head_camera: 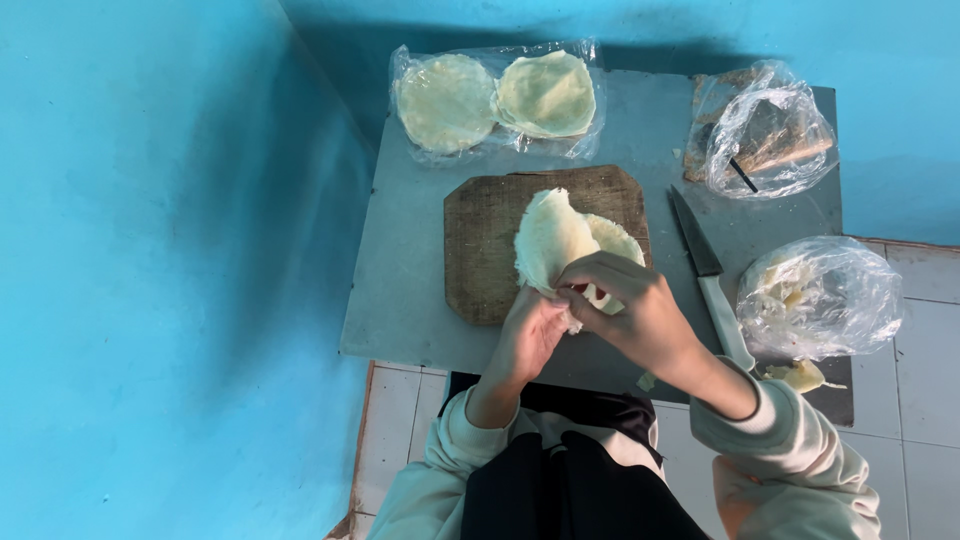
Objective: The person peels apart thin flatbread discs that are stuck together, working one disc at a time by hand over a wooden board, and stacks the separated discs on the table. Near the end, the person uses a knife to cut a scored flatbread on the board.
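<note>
Grey square desk (400, 300) against blue walls. At twelve o'clock, clear plastic bag of two pale round flatbreads (497, 100); at two, crumpled clear bag (768, 135); at three, white-handled kitchen knife (712, 280), beside another filled clear bag (820, 297).

Three clear plastic bags lie around the wooden cutting board (490, 245). Beyond the board's far edge lies a flat bag (497, 100) holding two pale round discs side by side. To the board's far right, a crumpled clear bag (768, 135) covers brownish pieces. To the board's right, past the knife (708, 275), a puffed bag (820, 297) holds pale yellowish lumps. No labels, signs or screens show.
</note>
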